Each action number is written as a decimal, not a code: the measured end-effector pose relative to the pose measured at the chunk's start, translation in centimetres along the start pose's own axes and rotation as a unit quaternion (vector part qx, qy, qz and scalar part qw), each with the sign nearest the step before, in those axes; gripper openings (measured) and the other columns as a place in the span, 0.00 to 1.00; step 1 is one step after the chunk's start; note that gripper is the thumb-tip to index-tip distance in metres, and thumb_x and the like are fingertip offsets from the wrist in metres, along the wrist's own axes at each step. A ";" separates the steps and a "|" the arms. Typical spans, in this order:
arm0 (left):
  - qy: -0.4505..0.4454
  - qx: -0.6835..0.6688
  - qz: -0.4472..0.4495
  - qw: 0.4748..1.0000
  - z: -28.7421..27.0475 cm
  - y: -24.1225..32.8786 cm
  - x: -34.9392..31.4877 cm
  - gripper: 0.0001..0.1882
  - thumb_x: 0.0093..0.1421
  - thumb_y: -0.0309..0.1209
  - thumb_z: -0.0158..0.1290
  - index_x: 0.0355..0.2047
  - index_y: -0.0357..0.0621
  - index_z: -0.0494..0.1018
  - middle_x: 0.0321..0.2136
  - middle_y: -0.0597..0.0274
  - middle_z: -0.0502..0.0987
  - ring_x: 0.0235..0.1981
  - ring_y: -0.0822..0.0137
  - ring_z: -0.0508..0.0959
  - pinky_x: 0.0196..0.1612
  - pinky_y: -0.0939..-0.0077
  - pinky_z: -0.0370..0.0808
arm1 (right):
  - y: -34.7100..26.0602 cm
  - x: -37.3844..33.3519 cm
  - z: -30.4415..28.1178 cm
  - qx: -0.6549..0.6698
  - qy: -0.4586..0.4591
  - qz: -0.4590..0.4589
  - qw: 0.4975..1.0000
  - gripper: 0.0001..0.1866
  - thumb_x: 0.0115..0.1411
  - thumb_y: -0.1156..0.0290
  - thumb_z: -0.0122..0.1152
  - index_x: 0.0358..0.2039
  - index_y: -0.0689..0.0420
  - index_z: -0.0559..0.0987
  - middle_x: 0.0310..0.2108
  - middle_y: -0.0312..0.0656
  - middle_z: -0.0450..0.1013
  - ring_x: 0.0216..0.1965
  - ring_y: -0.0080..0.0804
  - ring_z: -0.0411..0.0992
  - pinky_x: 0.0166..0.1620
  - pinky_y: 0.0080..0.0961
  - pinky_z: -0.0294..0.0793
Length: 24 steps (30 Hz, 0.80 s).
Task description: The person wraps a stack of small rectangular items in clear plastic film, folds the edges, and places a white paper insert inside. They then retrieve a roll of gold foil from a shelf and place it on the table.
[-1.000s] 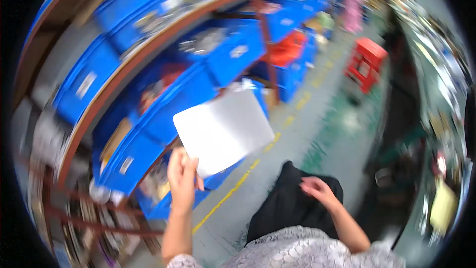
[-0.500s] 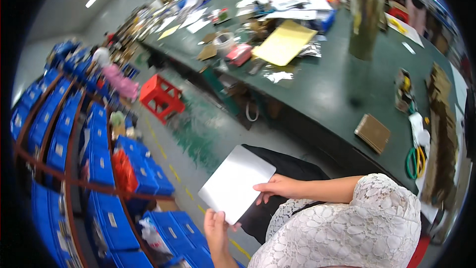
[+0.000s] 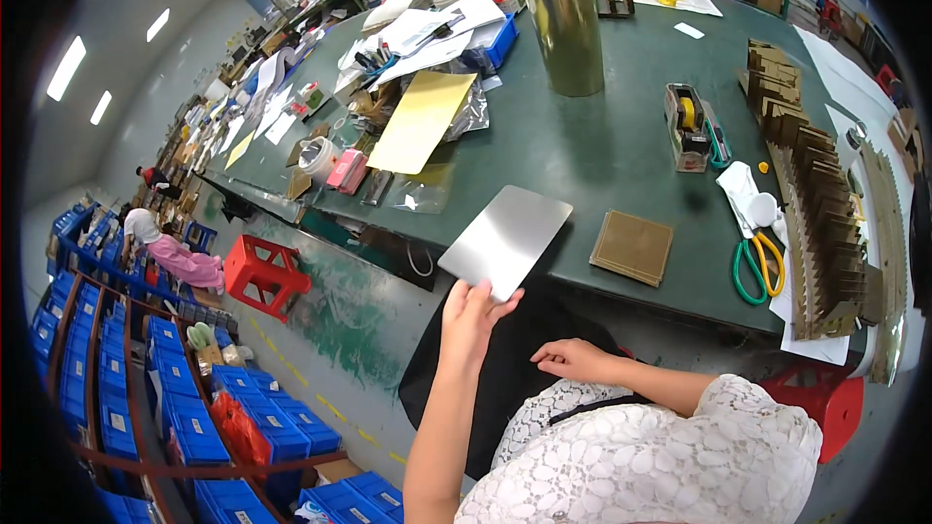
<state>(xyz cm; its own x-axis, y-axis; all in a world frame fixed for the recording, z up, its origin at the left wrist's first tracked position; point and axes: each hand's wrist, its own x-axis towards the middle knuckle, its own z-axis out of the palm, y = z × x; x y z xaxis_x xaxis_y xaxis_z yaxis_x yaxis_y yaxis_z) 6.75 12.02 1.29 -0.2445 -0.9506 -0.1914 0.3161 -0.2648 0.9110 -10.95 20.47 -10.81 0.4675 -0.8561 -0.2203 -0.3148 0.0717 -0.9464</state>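
Observation:
My left hand (image 3: 473,320) pinches a thin silver-grey rectangular metal sheet (image 3: 505,241) by its near edge, thumb and fingers on either side. The sheet is tilted, its far part over the front edge of the green table (image 3: 621,155). Over my lap, close to my body, is my right hand (image 3: 575,361), away from the sheet, with loosely bent fingers and nothing in them. To the right of the sheet lies a small stack of square brown boards (image 3: 631,247).
Green-and-yellow-handled scissors (image 3: 757,272), a tape dispenser (image 3: 687,126) and rows of upright brown pieces (image 3: 811,194) lie to the right. A shiny column (image 3: 561,19) rises from the table. Further left are a yellow sheet (image 3: 422,121), a red stool (image 3: 262,272) and blue bins (image 3: 184,388).
My left hand has carried the metal sheet up and right, toward the table edge. My right hand has let go of it and drawn back to my lap. The view has turned rightward.

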 end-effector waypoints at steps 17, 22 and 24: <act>0.047 0.639 0.016 0.768 -10.6 -8.3 1.9 0.17 0.63 0.37 0.58 0.40 0.32 0.78 0.29 0.46 0.82 0.34 0.50 0.83 0.38 0.63 0.79 | 4.0 -2.9 -5.6 0.062 0.193 0.063 0.977 0.13 0.69 0.62 0.53 0.44 0.56 0.81 0.25 0.37 0.78 0.19 0.26 0.73 0.28 0.26 0.74; 0.144 0.701 -0.008 0.698 -16.0 -14.9 9.0 0.30 0.62 0.39 0.58 0.60 0.36 0.65 0.46 0.39 0.77 0.51 0.45 0.77 0.52 0.58 0.74 | 8.7 -2.8 -5.8 -0.011 0.300 0.044 0.953 0.13 0.67 0.64 0.56 0.43 0.61 0.79 0.28 0.42 0.78 0.24 0.32 0.76 0.32 0.32 0.76; 0.113 0.642 -0.033 0.757 -16.8 -16.8 12.3 0.30 0.61 0.39 0.58 0.59 0.35 0.66 0.47 0.40 0.77 0.52 0.46 0.76 0.55 0.57 0.72 | 8.8 -2.1 -6.4 -0.107 0.417 -0.052 0.901 0.10 0.65 0.67 0.55 0.36 0.60 0.79 0.29 0.45 0.78 0.28 0.39 0.76 0.35 0.37 0.76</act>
<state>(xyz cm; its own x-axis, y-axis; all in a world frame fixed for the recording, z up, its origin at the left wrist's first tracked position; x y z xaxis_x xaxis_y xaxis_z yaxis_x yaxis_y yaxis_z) 13.86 2.09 -22.52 -0.0107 -0.9840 -0.1778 -0.8782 -0.0758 0.4723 -20.02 19.62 -17.14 -0.2514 -0.9458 0.2054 -0.4997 -0.0548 -0.8645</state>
